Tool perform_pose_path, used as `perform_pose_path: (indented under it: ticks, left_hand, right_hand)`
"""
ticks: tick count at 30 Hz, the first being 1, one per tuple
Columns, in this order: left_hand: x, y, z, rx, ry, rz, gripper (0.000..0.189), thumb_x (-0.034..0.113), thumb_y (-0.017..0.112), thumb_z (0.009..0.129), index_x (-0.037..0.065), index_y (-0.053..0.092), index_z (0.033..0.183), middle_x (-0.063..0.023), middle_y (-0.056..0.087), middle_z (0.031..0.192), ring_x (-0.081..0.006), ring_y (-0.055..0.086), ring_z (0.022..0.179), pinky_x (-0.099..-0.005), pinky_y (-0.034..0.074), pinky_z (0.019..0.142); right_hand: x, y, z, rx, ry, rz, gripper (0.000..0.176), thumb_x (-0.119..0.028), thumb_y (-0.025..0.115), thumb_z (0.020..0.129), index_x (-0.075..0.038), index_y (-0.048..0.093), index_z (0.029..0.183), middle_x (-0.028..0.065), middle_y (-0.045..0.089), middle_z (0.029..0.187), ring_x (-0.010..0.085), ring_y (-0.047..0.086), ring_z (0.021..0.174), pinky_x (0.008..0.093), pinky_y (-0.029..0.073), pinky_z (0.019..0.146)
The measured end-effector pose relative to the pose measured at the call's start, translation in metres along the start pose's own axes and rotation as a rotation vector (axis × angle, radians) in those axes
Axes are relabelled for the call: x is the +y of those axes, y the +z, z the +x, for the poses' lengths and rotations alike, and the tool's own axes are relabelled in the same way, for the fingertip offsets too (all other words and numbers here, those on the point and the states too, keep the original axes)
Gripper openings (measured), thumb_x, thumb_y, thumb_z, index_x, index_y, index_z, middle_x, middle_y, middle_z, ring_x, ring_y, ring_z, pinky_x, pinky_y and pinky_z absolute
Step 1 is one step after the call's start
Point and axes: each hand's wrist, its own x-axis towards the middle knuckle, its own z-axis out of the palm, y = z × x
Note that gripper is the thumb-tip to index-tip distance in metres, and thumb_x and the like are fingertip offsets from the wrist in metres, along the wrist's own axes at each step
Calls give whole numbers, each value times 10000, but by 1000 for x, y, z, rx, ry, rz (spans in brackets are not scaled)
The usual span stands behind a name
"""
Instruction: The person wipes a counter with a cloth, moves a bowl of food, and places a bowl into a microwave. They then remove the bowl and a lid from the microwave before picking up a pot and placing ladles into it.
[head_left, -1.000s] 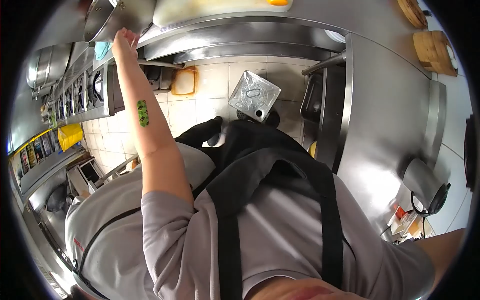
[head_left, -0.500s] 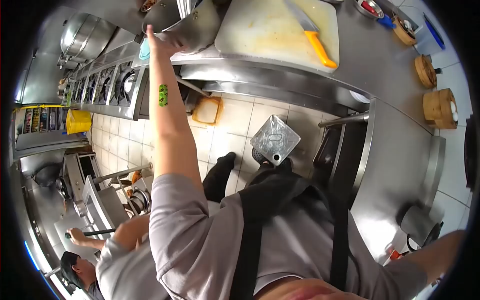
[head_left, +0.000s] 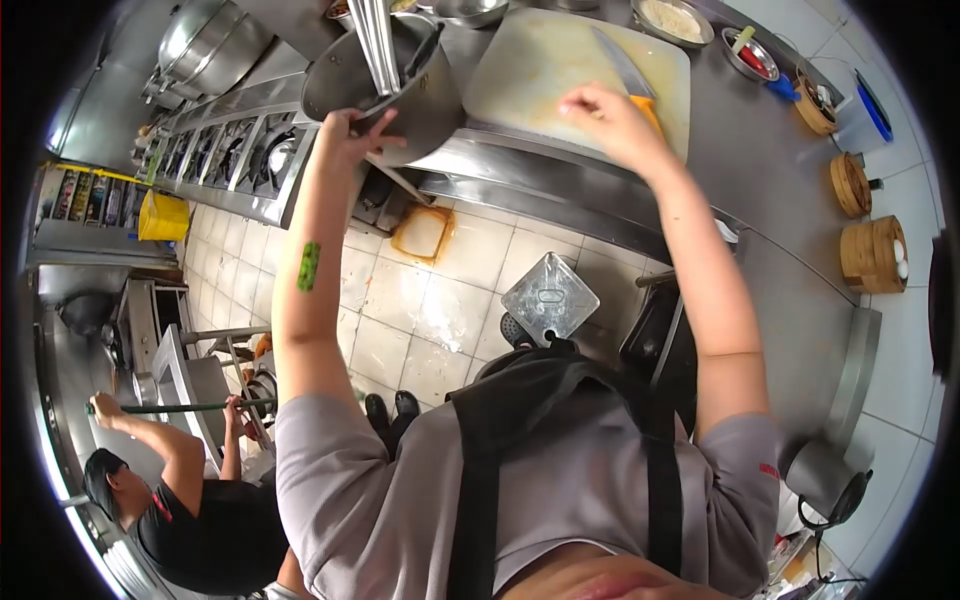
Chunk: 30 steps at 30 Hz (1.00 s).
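Note:
My left hand [head_left: 358, 140] has its fingers spread against the near side of a deep metal pot [head_left: 425, 115] at the counter's edge. Long metal utensils [head_left: 374, 45] stand inside the pot. Over the white cutting board [head_left: 525, 65], my right hand [head_left: 610, 118] has its fingers curled inward, with nothing visible in them. Just right of that hand lies a knife [head_left: 624, 66] on the board, its orange handle partly hidden by the hand.
Bowls of food [head_left: 672, 20] and bamboo steamers [head_left: 873, 254] line the counter. Stove burners [head_left: 235, 150] are at left. A metal lid [head_left: 551, 298] shows near my feet. At lower left, a person in black [head_left: 205, 535] holds a long green pole [head_left: 180, 408].
My right hand has come in from the lower right to above the board. My left hand has shifted on the pot, fingers now spread. A grey-sleeved person at lower left has mostly left view.

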Motion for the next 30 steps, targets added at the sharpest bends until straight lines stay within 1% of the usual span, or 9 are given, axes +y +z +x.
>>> perform_pose_path:
  ticks: [3,6,11,16,18,22,26,28,30]
  left_hand:
    - [-6,-34,-40,23,-178,-34,313,23,301,770,-169,162,975,-370,235,1076,-660,311,923,-600,457,726]
    - [-27,-50,-104,-35,-155,-42,283,-5,299,762,-217,183,910,-397,214,1090,-682,236,947,-491,523,712]
    - [-78,-105,-168,-95,-166,151,288,-16,324,725,-240,275,900,-378,410,994,-554,440,899,-424,523,744]
    - [-156,-149,-196,84,-275,307,215,18,399,729,-119,470,878,-211,544,871,-298,570,793,-404,520,702]
    - [-198,-194,-172,62,-320,332,189,34,430,729,-96,493,852,-188,555,836,-273,575,740,-374,522,649]
    - [-275,-242,-128,-190,-73,890,133,27,471,711,9,531,828,-147,550,809,-231,561,679,-347,500,543]
    - [-341,-267,-62,-12,-352,633,380,-13,464,668,-26,381,1039,-158,487,861,-275,549,694,-368,506,454]
    - [-360,-284,-38,-466,25,1218,363,23,499,668,3,422,1022,-120,513,800,-254,522,768,-375,498,515]
    - [-371,-253,-24,21,-439,549,384,-17,461,666,18,432,1048,-133,511,819,-272,536,742,-380,512,490]
  right_hand:
    - [15,50,10,-47,82,248,441,-376,529,799,-1,527,1031,119,545,977,191,549,846,279,425,771]
    - [0,77,30,-88,220,557,572,-466,482,804,1,453,1134,133,480,1114,204,499,954,295,409,792]
    - [-5,106,32,-342,364,577,794,-630,447,732,-21,362,1235,134,405,1214,221,409,1081,351,350,848]
    - [13,122,17,-372,495,499,674,-591,500,723,-19,496,1080,139,507,1086,182,473,1001,353,412,783]
    - [38,128,2,-203,594,716,487,-474,574,733,-15,575,895,82,586,814,164,545,783,315,443,673]
    - [87,155,-42,-9,509,740,327,-251,682,690,-26,562,896,46,571,913,130,521,857,248,385,769]
    - [136,164,-69,-12,653,966,262,-121,648,713,-1,552,925,48,567,881,156,533,863,267,392,790]
    - [160,170,-81,6,631,882,297,-90,616,736,-5,501,996,57,572,879,172,541,892,308,397,828]
    - [173,175,-94,72,629,788,307,-49,599,736,10,475,1011,91,572,897,216,556,894,322,396,848]
